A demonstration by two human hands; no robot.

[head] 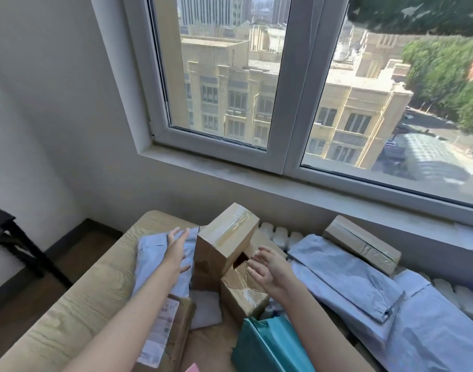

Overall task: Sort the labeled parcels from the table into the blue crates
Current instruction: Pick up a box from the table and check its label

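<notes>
A taped box is standing tilted on the table. The left hand is hovering just beside its left face, over a grey bag. The right hand is reaching near its right side. Both are spreading their fingers, holding nothing.

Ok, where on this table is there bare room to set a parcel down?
Bare room is on the left side of the table, between its left edge and the grey bag and labelled box. A strip lies at the far corner behind that bag. From the taped boxes rightward it is crowded: large grey bags, teal bag, box by the windowsill.
</notes>
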